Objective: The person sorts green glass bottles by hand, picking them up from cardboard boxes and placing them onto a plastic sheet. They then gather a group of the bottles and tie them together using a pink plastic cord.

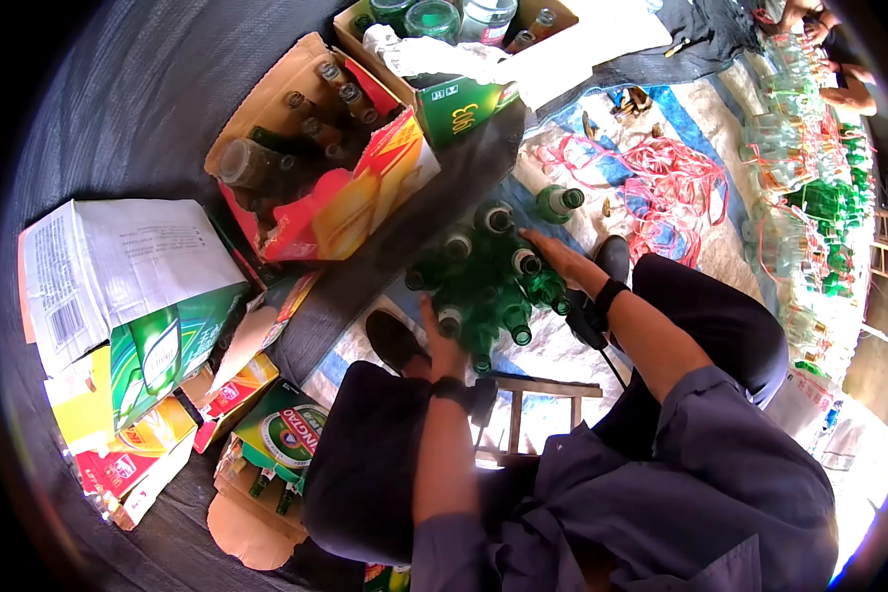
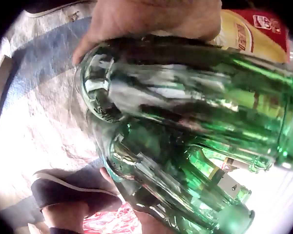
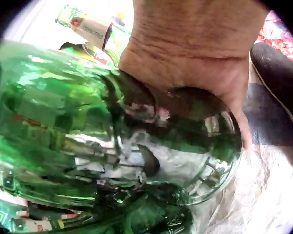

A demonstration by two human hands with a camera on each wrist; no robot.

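A tight cluster of green glass bottles (image 1: pixel 483 286) stands upright on the striped sheet between the person's feet, necks toward the head camera. From one side the left hand (image 1: pixel 439 340) rests against an outer bottle (image 2: pixel 185 92), its palm along the glass. On the opposite side the right hand (image 1: pixel 567 264) presses its palm to another bottle (image 3: pixel 180 141), with the fingers reaching along it. Both hands lie on the outside of the group, low on the glass. One more green bottle (image 1: pixel 559 202) sits just beyond the right hand's fingertips.
An open carton (image 1: pixel 365 202) of empty bottles stands ahead on the left, beside another box (image 1: pixel 464 109) with jars. Beer cartons (image 1: pixel 158 340) pile up at left. Pink twine (image 1: pixel 676 187) lies tangled on the sheet. Tied bottles (image 1: pixel 809 207) line the right; another person's hands (image 1: pixel 849 89) show there.
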